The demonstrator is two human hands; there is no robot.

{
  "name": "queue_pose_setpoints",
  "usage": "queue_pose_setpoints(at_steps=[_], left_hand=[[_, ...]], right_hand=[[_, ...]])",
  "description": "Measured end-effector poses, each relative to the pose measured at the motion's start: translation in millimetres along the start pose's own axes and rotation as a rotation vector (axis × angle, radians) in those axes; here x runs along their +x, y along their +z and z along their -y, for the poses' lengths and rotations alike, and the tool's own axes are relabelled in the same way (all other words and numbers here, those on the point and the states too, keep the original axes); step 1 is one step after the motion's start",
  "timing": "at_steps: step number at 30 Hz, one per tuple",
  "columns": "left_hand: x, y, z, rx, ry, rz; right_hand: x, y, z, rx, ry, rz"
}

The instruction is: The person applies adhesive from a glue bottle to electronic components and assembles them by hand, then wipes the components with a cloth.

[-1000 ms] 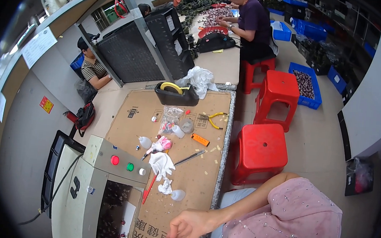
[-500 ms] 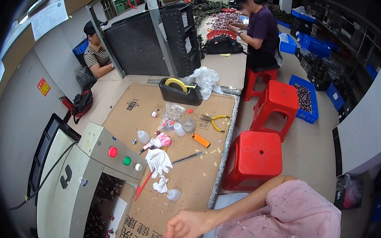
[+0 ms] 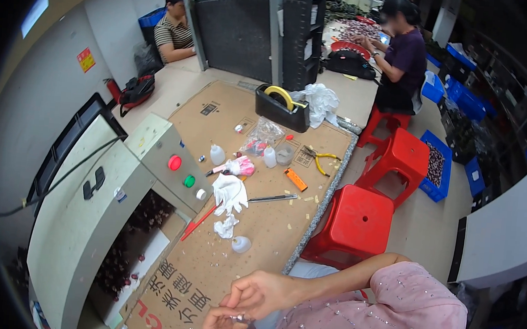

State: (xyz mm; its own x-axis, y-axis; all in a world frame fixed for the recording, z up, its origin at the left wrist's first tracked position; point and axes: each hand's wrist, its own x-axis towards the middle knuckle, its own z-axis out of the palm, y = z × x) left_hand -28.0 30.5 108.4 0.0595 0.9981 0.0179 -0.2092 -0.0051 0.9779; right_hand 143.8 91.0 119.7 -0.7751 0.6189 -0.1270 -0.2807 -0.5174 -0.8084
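Note:
Over the near edge of the cardboard-covered table, my right hand [image 3: 262, 293] and my left hand [image 3: 221, 327] meet. A small shiny silvery piece [image 3: 240, 318] sits at the left fingertips; its kind is too small to tell. The fingers of my right hand are curled close against it, and whether they pinch anything is hidden. Nearest to the hands on the table is a small white squeeze bottle [image 3: 241, 244]. Behind it lie a crumpled white tissue [image 3: 226, 226], a white glove [image 3: 230, 193], a red stick-like tool [image 3: 198, 222] and metal tweezers [image 3: 273, 198].
A machine with coloured buttons [image 3: 175, 162] stands left, dark red pieces in its opening. Farther back are a tape dispenser [image 3: 282, 107], an orange lighter-like object [image 3: 296, 179] and yellow-handled pliers [image 3: 321, 160]. Red stools [image 3: 358, 221] stand right. Two co-workers sit beyond.
The view has swung, so the table and machine sit differently in the picture. More of my left hand now shows, meeting my right hand at the shiny piece.

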Motion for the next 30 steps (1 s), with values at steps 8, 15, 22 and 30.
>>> queue_pose_setpoints(at_steps=[8, 15, 22, 30], left_hand=[[3, 7, 7, -0.085, 0.058, -0.044], [6, 12, 0, -0.083, 0.026, -0.054], [10, 18, 2, -0.08, 0.031, -0.019], [10, 16, 6, -0.139, 0.0, -0.009]], right_hand=[[-9, 1, 12, -0.048, -0.009, -0.017], [-10, -6, 12, -0.005, -0.022, 0.031], [-16, -13, 12, 0.016, -0.05, 0.026], [-10, -21, 7, 0.064, -0.002, -0.006]])
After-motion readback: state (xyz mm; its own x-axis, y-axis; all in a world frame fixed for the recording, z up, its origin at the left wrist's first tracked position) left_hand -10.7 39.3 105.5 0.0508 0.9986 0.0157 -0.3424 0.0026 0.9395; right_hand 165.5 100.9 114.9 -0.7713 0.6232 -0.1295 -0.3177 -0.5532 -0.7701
